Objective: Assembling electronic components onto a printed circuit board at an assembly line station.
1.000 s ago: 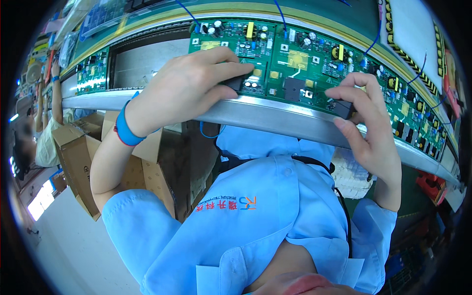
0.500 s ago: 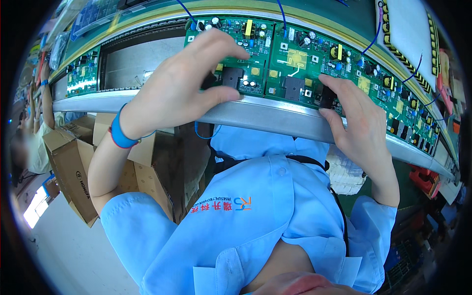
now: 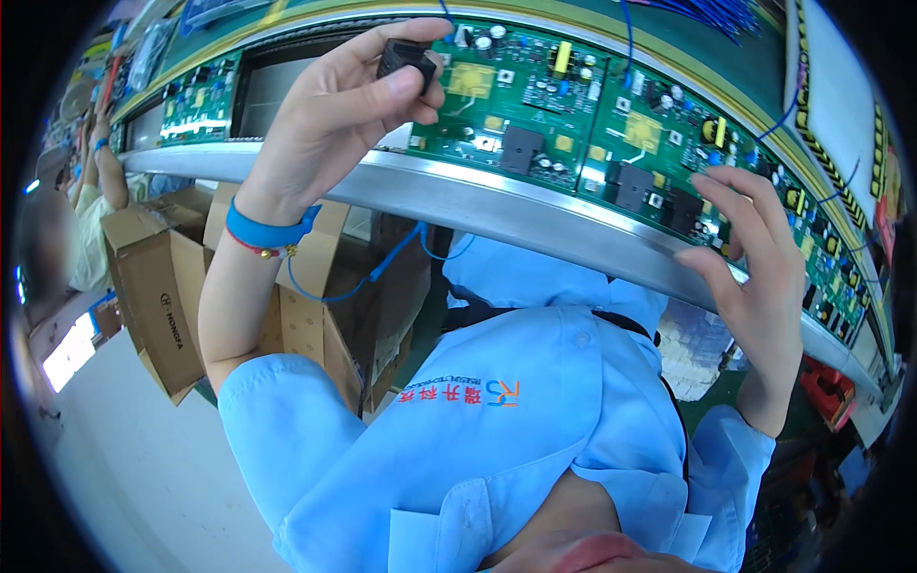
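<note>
My left hand (image 3: 320,129) is raised over the left end of a green circuit board (image 3: 454,134), its thumb and fingers closed on a small black block-shaped component (image 3: 407,65). Part of that block is hidden by the fingers. My right hand (image 3: 759,239) is at the front edge of the neighbouring circuit board (image 3: 659,158), thumb and fingers spread apart with nothing seen between them. Just left of its fingertips, a black component (image 3: 682,211) sits on that board, beside a flat dark square part (image 3: 632,185).
The boards lie in a row along a track with a silver metal rail (image 3: 478,201) at its front. Blue wires (image 3: 712,19) lie behind it, beside a white panel (image 3: 836,86). Open cardboard boxes (image 3: 158,296) stand below left. Another person's arm (image 3: 110,172) shows at far left.
My left hand has risen off the board with the black block now in its fingers. The boards appear further right in view. My right hand's fingers stay spread near the black component.
</note>
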Demonstrator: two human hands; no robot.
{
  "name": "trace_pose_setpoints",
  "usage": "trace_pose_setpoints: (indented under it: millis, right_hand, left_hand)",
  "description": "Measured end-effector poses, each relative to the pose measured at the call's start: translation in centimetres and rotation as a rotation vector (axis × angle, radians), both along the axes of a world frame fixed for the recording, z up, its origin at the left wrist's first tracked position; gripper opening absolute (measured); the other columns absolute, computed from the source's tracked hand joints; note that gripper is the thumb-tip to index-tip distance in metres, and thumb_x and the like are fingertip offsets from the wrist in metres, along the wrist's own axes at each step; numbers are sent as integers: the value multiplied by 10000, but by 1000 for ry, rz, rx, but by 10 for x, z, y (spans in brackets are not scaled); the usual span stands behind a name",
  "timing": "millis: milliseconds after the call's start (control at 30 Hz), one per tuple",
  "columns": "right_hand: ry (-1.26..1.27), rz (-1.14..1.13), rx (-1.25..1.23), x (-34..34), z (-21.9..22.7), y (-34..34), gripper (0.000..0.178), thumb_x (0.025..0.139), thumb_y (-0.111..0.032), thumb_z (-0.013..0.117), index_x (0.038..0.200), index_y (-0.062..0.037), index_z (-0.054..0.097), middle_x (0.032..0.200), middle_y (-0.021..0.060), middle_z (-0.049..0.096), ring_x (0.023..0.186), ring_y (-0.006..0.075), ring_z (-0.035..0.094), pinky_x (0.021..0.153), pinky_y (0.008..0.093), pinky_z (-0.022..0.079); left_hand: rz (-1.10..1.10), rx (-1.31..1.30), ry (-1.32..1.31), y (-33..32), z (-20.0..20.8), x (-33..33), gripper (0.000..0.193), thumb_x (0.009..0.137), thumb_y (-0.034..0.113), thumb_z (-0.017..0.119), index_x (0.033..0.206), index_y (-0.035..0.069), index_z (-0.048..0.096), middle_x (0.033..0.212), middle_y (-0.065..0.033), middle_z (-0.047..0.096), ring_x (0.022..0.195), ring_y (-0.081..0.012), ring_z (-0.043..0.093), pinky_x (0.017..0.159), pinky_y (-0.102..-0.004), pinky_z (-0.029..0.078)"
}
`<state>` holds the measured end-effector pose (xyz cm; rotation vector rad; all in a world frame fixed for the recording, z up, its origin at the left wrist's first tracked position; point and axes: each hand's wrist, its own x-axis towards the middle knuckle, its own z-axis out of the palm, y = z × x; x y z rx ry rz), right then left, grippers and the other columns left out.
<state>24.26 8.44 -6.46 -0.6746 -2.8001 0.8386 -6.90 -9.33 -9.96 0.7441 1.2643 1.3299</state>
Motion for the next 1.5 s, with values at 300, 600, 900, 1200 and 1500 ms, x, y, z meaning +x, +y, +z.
trace_pose_setpoints:
  millis: [300, 600, 900, 1200, 1500]
  right_hand:
    - [14, 31, -14, -3, -10, -2, 437, 732, -66, 752, 1149, -64, 625, 1181, 101, 582, 964, 309, 640, 757, 368, 539]
    - [6, 14, -58, 2, -17, 0, 419, 748, -66, 742, 1150, -66, 622, 1194, 88, 578, 920, 297, 653, 714, 361, 544]
    - [61, 43, -58, 8, -20, 1, 409, 741, -63, 743, 1134, -57, 630, 1186, 89, 587, 867, 279, 668, 676, 346, 550]
    - [186, 186, -19, 3, -31, -5, 368, 742, -75, 706, 1095, -36, 608, 1083, 70, 585, 838, 237, 660, 609, 334, 545]
    - [393, 280, 196, -28, -56, -29, 128, 775, -131, 611, 866, -43, 592, 851, 67, 530, 723, 196, 609, 538, 314, 506]
  left_hand:
    - [-218, 97, 1084, -1, 9, 18, 478, 702, 100, 803, 1155, 92, 652, 1100, -52, 624, 1121, -237, 555, 948, -350, 400]
    - [-389, 95, 1447, 0, 9, 16, 492, 657, 123, 822, 1122, 83, 665, 1066, -56, 621, 1054, -233, 556, 967, -374, 308]
    - [-203, -96, 1345, 2, 21, -13, 308, 877, 207, 686, 1124, 23, 669, 1057, -100, 673, 1014, -208, 608, 887, -325, 428]
    - [-215, -199, 1000, 7, -12, -14, 222, 966, 135, 537, 1065, -19, 664, 1001, -162, 695, 931, -278, 654, 824, -348, 473]
    - [-284, -189, 1005, 18, -16, -11, 236, 962, 168, 555, 1055, -23, 658, 955, -127, 685, 924, -247, 634, 841, -334, 457]
